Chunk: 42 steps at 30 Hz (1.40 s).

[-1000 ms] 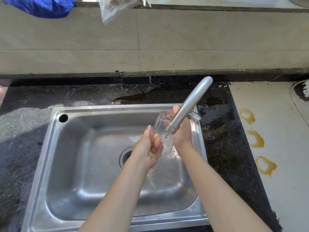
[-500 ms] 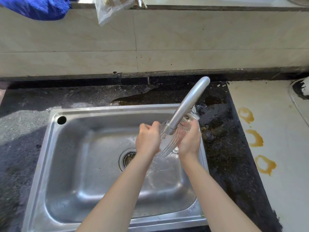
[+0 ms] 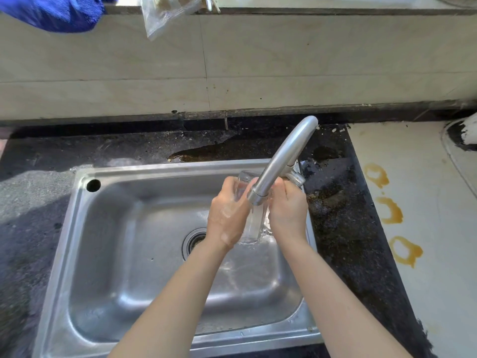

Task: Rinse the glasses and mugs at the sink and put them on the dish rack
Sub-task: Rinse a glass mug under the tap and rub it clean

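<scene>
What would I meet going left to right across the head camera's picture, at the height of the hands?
Grey counter → sink → drain → left hand → glass → right hand → dark wet counter → orange ring stains.

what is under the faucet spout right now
A clear glass, gripped by the left hand and right hand, with the steel sink and its drain below. The hands cover the glass's sides, and the spout hides its middle.
</scene>
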### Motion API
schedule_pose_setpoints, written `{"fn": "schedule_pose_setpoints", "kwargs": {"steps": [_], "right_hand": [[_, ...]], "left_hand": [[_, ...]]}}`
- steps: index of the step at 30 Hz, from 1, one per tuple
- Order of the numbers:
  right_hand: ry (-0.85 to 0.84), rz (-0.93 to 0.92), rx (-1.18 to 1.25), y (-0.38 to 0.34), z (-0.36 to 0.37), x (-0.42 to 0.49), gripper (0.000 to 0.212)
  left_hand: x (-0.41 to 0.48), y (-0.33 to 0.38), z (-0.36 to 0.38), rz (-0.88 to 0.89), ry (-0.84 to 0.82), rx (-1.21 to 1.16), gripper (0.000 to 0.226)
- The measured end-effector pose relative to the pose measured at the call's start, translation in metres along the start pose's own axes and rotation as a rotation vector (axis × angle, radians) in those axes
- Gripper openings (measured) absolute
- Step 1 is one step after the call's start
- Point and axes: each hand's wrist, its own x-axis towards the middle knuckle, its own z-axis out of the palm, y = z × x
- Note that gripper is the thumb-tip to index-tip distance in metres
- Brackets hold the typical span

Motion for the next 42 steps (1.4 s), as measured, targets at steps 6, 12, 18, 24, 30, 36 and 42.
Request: {"fn": "schedule_pose_setpoints", "kwargs": {"steps": [6, 12, 18, 24, 30, 36, 42], "right_hand": [[-0.119, -0.107, 0.075, -0.01, 0.01, -0.009, 0.021], [-0.2, 0.087, 0.181, -0.005, 0.014, -0.006, 0.024], [-0.046, -0.025, 0.117, 0.004, 0.021, -0.017, 0.031], [-0.212, -0.156, 0.016, 0.024, 0.009, -0.031, 0.024], [-0.135, -0.155, -0.172, 0.026, -0.017, -0.003, 0.03], [-0.139, -0.185, -0.697, 0.029, -0.037, 0.041, 0.051], [-0.292, -0.252, -0.91, 0.03, -0.044, 0.066, 0.023]], "left_hand": [[0.005, -0.001, -0.016, -0.303, -0.112, -0.382, 0.076], [-0.008, -0.01, -0.02, -0.276, -0.14, -0.479, 0.043], [-0.008, -0.013, -0.015, -0.051, 0.103, -0.382, 0.025], [-0.005, -0.022, -0.001, -0.295, 0.204, -0.746, 0.04], [0.009, -0.033, 0.004, -0.776, 0.061, -1.037, 0.061], [0.001, -0.038, 0.006, -0.99, 0.019, -1.14, 0.062], [0.005, -0.038, 0.001, -1.031, -0.02, -1.048, 0.058]]}}
